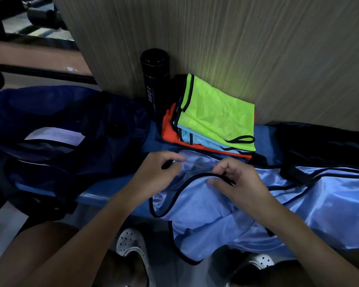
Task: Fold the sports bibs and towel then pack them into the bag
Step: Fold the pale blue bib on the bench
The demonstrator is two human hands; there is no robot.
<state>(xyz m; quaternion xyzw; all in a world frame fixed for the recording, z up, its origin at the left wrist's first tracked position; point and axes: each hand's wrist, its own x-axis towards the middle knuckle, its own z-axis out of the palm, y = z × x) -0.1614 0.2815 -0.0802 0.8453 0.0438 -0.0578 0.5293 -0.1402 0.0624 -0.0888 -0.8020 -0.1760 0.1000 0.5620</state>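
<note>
We record the light blue bib draped over the bench edge. The left hand and right hand each pinch its black trim at the bib's far-left part. The bag lies left.

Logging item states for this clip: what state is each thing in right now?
Light blue shiny bib with black trim: unfolded, draped over the bench edge.
Left hand: pinches the bib's trim.
Right hand: pinches the bib's trim.
Neon green mesh bib: folded, top of stack.
Pale blue mesh bib: folded, mid-stack.
Orange fabric bib: folded, beneath both.
Black cylindrical bottle: upright, capped.
Dark navy fabric bag: on bench, opening unclear.
</note>
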